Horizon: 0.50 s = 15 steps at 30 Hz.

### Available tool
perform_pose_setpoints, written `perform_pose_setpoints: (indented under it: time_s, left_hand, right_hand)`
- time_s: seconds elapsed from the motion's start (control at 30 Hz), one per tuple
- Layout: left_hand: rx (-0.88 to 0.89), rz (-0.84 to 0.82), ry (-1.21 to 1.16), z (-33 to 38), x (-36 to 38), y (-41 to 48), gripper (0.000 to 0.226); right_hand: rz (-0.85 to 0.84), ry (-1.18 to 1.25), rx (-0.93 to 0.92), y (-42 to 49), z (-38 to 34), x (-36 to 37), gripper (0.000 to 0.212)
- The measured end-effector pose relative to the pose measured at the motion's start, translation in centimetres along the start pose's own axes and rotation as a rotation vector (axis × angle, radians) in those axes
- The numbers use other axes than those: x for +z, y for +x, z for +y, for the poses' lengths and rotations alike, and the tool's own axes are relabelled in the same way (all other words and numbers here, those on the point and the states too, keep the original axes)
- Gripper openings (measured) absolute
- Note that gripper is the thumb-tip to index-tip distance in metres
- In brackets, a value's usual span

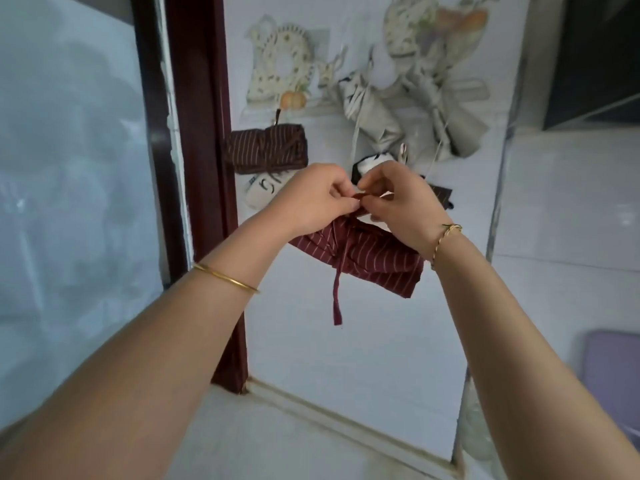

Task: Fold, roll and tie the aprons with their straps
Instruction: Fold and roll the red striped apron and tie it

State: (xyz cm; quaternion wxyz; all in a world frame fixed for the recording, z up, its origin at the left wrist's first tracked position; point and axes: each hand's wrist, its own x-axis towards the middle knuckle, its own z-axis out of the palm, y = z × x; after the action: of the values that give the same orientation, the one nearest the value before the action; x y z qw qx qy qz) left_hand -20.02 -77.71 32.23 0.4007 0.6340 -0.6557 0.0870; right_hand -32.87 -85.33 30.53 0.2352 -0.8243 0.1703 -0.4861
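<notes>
Head: left hand [311, 199] and right hand [400, 199] pinch strap [359, 195].

We saw matt woven cloth in the maroon striped apron [374, 258] and the rolled brown apron [266, 148], a smooth white surface [346, 358] with a soft sheen, a shiny metal bangle [225, 278] and a twisted thread bracelet [446, 237].

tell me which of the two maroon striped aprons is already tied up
The far striped apron, by the dark frame: rolled, bound, untouched. On the near striped apron, the left hand and right hand pinch its strap.
</notes>
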Motion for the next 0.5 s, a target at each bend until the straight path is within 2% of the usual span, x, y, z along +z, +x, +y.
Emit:
perform_pose_setpoints:
  time_s: [0.13, 0.23, 0.5]
  left_hand:
    - [0.053, 0.001, 0.015, 1.9, -1.3, 2.4, 0.008]
    - [0.077, 0.013, 0.040, 2.9, -1.4, 4.1, 0.011]
    - [0.001, 0.103, 0.093, 1.1, -1.9, 6.1, 0.011]
  right_hand:
    - [0.004, 0.095, 0.026, 1.4, -0.6, -2.5, 0.015]
    - [0.052, 0.079, 0.011, 2.6, -0.7, -3.8, 0.014]
    - [0.054, 0.014, 0.003, 5.8, 0.3, -2.5, 0.013]
